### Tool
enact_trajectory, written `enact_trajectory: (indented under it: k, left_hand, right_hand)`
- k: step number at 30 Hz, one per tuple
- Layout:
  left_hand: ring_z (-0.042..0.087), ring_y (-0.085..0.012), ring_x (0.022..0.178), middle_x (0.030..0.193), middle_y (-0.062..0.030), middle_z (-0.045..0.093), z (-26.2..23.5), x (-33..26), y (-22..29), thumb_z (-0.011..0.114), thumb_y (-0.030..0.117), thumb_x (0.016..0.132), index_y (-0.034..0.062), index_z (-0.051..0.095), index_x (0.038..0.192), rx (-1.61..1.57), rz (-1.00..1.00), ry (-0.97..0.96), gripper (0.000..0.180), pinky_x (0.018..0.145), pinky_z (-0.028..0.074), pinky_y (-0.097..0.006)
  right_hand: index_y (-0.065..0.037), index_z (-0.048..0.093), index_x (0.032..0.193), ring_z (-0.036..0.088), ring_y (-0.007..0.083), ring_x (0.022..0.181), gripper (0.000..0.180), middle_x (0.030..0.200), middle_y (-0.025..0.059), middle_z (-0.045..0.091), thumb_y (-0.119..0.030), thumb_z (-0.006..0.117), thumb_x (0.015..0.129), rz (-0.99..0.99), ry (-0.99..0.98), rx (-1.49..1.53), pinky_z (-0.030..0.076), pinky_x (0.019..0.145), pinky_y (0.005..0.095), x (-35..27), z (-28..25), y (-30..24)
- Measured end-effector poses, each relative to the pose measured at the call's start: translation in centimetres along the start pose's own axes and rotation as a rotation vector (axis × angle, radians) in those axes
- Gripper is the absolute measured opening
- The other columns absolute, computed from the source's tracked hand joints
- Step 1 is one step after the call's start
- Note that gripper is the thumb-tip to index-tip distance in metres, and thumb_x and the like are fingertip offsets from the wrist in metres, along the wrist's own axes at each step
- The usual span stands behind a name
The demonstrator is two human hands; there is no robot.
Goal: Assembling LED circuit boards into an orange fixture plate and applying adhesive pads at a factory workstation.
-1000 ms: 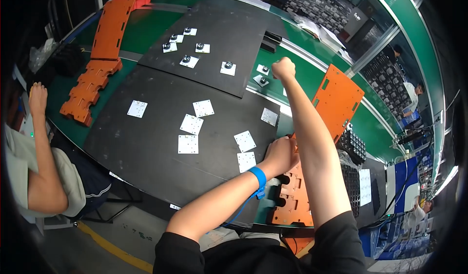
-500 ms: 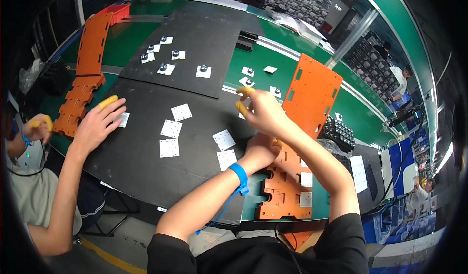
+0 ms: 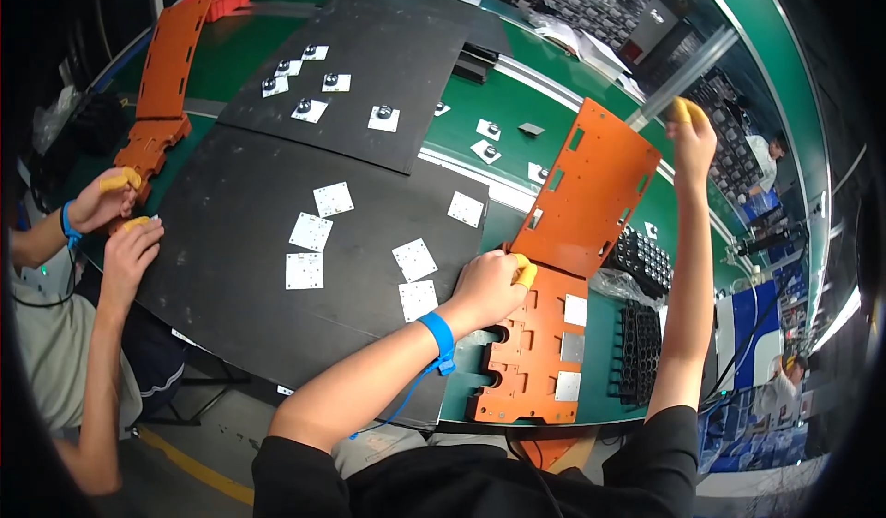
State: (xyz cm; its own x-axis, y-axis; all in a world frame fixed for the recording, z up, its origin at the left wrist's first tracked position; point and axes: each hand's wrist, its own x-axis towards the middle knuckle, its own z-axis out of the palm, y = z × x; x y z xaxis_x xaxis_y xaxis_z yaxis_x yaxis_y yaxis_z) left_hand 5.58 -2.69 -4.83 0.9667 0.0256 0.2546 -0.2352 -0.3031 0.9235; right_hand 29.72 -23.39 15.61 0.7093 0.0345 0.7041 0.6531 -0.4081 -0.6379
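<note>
My left hand [image 3: 494, 287], with yellow finger cots and a blue wrist strap, rests at the left edge of an orange hinged fixture [image 3: 586, 195]. Its fingers are curled closed; what lies in them, if anything, is hidden. On the fixture's lower half are two white square boards [image 3: 568, 386] and a greyer plate [image 3: 572, 346]. My right hand [image 3: 692, 144] is raised beyond the right edge of the fixture's upper panel, apart from it. Its fingers are bent and partly hidden, so its grip is unclear. A white board [image 3: 465, 209] lies left of the fixture.
Several white boards [image 3: 311, 231] lie on the black mat [image 3: 231, 241]. Boards with round black parts [image 3: 384, 119] stand farther back. Black trays [image 3: 637, 352] sit to the right. A co-worker's hands [image 3: 120, 214] are at another orange fixture [image 3: 171, 66] on the left.
My right hand has swung from above the mat, left of the fixture, to its far right, uncovering a white board. My left hand stays at the fixture. The co-worker's reaching hand has drawn back left.
</note>
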Motion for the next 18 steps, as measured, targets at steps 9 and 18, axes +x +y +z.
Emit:
enact_trajectory:
  k: [9,18]
  left_hand:
    - [0.063,-0.0327,0.074,0.085,-0.0165,0.064,0.5,0.1,-0.8,0.063,0.018,0.085,0.0032,0.07,0.093,0.038,-0.01,0.001,0.018,0.065,0.051,-0.04]
    - [0.065,-0.0308,0.082,0.092,-0.0143,0.067,-0.5,0.4,0.3,0.063,0.013,0.083,0.0012,0.069,0.091,0.025,-0.016,-0.059,0.016,0.073,0.053,-0.038]
  right_hand:
    - [-0.001,0.066,0.107,0.064,0.0176,0.087,0.022,0.096,0.0066,0.068,-0.015,0.062,0.09,0.72,-0.416,0.46,0.053,0.072,0.0334,-1.8,3.0,18.9]
    - [0.001,0.066,0.106,0.065,0.0178,0.087,0.022,0.096,0.0085,0.068,-0.013,0.062,0.089,0.416,-0.676,0.186,0.053,0.072,0.0333,-6.0,0.0,20.4]
